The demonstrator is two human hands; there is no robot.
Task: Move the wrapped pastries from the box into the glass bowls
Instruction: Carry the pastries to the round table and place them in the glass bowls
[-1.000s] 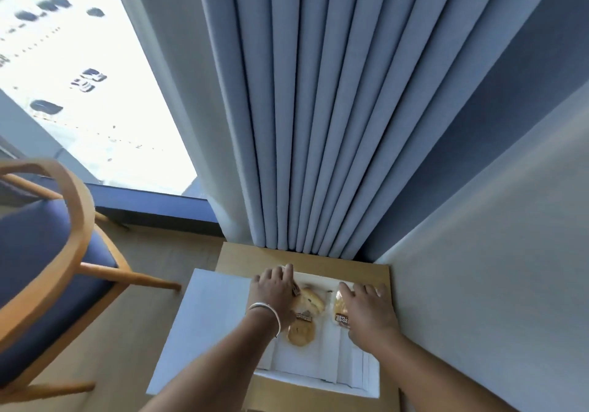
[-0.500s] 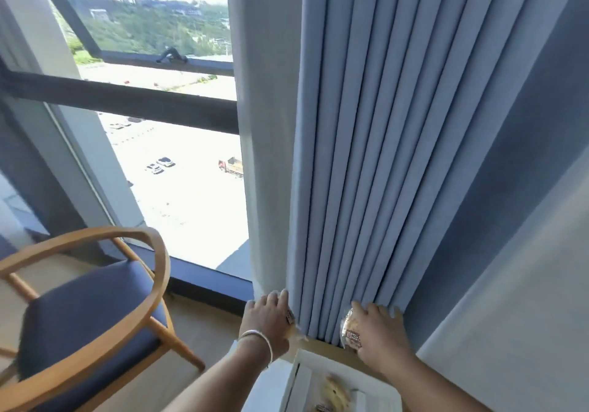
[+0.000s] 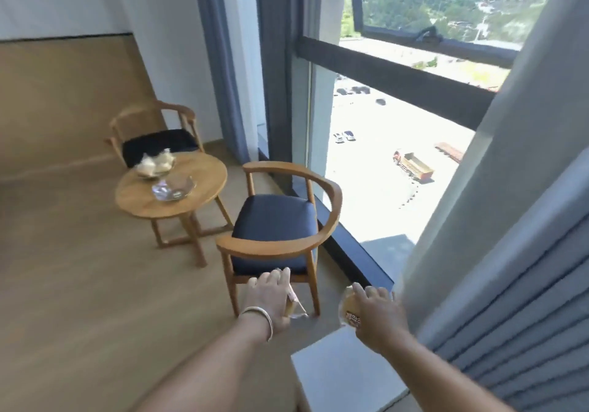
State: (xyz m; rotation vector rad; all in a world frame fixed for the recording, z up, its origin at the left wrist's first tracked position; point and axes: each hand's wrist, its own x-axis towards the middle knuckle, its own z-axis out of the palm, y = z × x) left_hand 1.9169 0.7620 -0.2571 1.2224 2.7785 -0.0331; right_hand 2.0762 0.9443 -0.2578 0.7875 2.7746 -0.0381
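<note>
Far left, round wooden side table (image 3: pixel 204 169) carries both clear glass bowls: rear bowl (image 3: pixel 156 165) already heaped with pale wrapped pastries, front bowl (image 3: pixel 173 187) looks near empty, so I'd send this load there. Table sits well apart from you, past the wooden armchair with the dark blue seat (image 3: pixel 277 220). Your left hand (image 3: pixel 271 297) is curled round a thin clear-wrapped pastry (image 3: pixel 292 305), held edge-on, fingers pressed on it. Your right hand (image 3: pixel 377 313) is clamped over a round golden wrapped bun (image 3: pixel 349 311), label facing you. One per hand, presumably to halve the trips. White box flap (image 3: pixel 344 370) sits just below your right wrist.
</note>
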